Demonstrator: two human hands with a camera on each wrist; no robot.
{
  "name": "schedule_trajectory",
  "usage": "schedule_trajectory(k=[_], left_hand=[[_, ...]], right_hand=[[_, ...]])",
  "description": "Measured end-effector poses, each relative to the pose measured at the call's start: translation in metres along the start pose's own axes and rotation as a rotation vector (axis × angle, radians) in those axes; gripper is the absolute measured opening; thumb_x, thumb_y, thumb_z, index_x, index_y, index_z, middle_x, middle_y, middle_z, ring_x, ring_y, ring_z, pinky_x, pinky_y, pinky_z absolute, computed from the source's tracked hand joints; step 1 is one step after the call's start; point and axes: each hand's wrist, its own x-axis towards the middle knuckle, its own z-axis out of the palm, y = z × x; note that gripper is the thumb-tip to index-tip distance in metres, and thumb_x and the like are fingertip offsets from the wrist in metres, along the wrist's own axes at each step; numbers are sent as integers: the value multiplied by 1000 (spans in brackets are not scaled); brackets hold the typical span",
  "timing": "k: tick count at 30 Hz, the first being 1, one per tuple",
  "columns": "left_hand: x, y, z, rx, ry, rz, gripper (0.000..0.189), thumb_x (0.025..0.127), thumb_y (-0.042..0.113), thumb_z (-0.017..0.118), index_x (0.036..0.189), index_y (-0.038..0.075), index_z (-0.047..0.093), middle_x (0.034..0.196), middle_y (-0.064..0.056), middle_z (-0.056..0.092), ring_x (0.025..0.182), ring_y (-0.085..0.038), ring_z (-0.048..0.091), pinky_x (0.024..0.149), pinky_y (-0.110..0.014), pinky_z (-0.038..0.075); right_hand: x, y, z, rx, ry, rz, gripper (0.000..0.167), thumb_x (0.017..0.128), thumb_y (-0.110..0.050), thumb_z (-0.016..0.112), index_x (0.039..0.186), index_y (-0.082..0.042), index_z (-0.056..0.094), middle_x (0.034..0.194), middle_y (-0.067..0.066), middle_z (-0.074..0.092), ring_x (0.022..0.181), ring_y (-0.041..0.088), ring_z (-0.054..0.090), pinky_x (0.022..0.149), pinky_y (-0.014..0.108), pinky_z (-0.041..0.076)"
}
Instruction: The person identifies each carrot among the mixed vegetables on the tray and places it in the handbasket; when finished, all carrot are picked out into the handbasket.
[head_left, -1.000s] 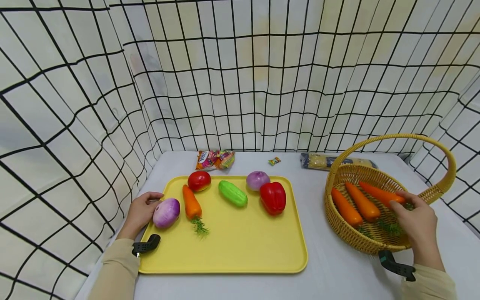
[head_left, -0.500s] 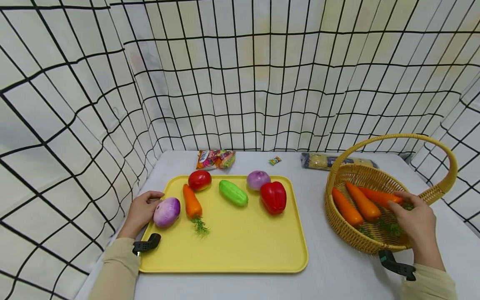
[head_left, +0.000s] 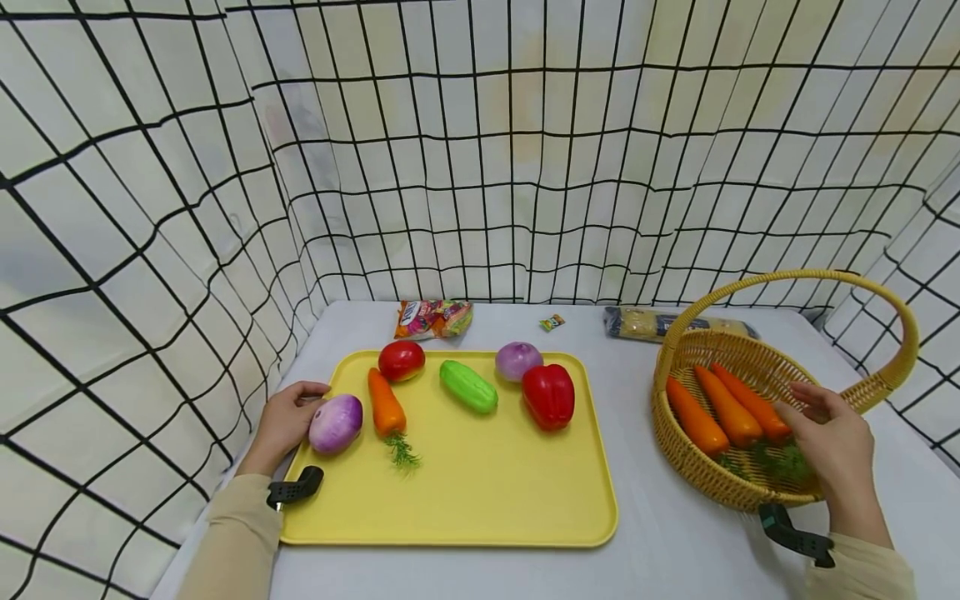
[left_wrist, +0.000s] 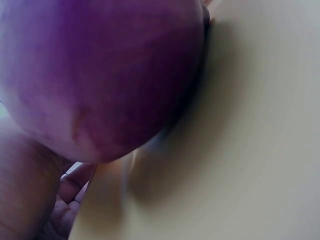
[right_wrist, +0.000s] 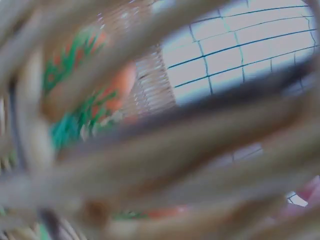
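At the left end of the yellow tray [head_left: 450, 500], my left hand [head_left: 281, 425] holds the rim, beside a purple onion [head_left: 335, 423]. That onion [left_wrist: 100, 75] fills much of the left wrist view, partly hiding the grip. My right hand [head_left: 836, 442] hovers over the right side of a wicker basket [head_left: 675, 454], fingers loosely bent around nothing. Inside the basket lie three carrots, the nearest to my right hand being the right carrot [head_left: 750, 404]. In the right wrist view, basket weave [right_wrist: 165, 150] blurs the foreground and a carrot [right_wrist: 120, 87] shows through it.
On the tray are a tomato [head_left: 401, 360], another carrot [head_left: 386, 406], a cucumber [head_left: 468, 387], a second onion [head_left: 518, 361] and a red bell pepper [head_left: 548, 397]. Behind it lie a candy bag [head_left: 433, 319], a small wrapped candy [head_left: 552, 322] and a noodle pack [head_left: 637, 323]. The basket handle [head_left: 795, 277] arches high.
My right hand has let go of the right carrot, which has turned and now lies alongside the other two in the basket. My left hand has stayed in place.
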Motion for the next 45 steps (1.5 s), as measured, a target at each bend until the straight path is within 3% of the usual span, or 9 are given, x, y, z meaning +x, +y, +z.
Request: schedule_trajectory(k=[5,9,12,17,24,29,33,38,45], left_hand=[[-1,0,0,12,10,6,27,95,13,61,117,-2,65,104,-19,70,79,-7,59,67,-19,46],[-1,2,1,15,12,4,27,95,15,61,117,-1,65,106,-19,69,81,-8,59,68,-19,46],[-1,3,1,15,10,-3,28,95,16,62,117,0,65,106,-19,69,82,-8,59,69,-18,46],[1,3,2,22,10,1,28,95,17,62,117,0,65,106,-18,69,83,-9,59,69,-19,46],[2,1,2,16,10,2,28,95,16,62,117,0,65,106,-18,69,84,-10,60,70,-18,46],[-1,1,1,13,10,-6,28,95,17,62,117,0,65,107,-19,69,85,-10,60,70,-19,46],[-2,1,0,11,14,-2,28,95,17,63,117,1,65,107,-18,69,85,-10,60,70,-19,46],[-1,1,0,5,4,-6,29,95,18,62,118,1,65,108,-18,69,87,-12,61,71,-19,46],[-1,0,0,4,7,-13,28,95,17,61,118,0,64,110,-20,69,89,-13,62,71,-19,47]], right_hand=[[-6,-4,-5,416,72,20,29,91,-24,69,119,-18,65,94,-22,61,87,-5,54,65,6,45],[-11,-13,-6,741,8,-29,26,88,-14,73,114,-15,66,99,-12,68,82,0,63,66,11,51],[-18,-24,0,801,-42,-104,28,88,-12,73,115,-10,66,100,-8,70,79,5,66,68,13,52],[-38,-48,20,743,-145,-260,32,91,-13,70,119,-2,62,105,-3,68,85,9,65,74,15,52],[-68,-83,66,486,-322,-409,30,96,-17,63,120,0,59,111,6,66,95,12,62,79,18,52],[-88,-99,104,452,-444,-402,29,94,-13,65,118,4,60,112,16,65,94,13,63,80,22,54],[-106,-107,134,396,-530,-377,23,92,-9,67,113,-2,64,110,15,67,96,17,62,81,23,53],[-130,-120,168,357,-541,-356,21,88,-6,70,108,-9,67,109,9,67,96,21,60,82,26,51],[-160,-137,215,400,-610,-406,25,87,-12,70,111,-4,66,113,13,66,98,23,59,85,34,51]])
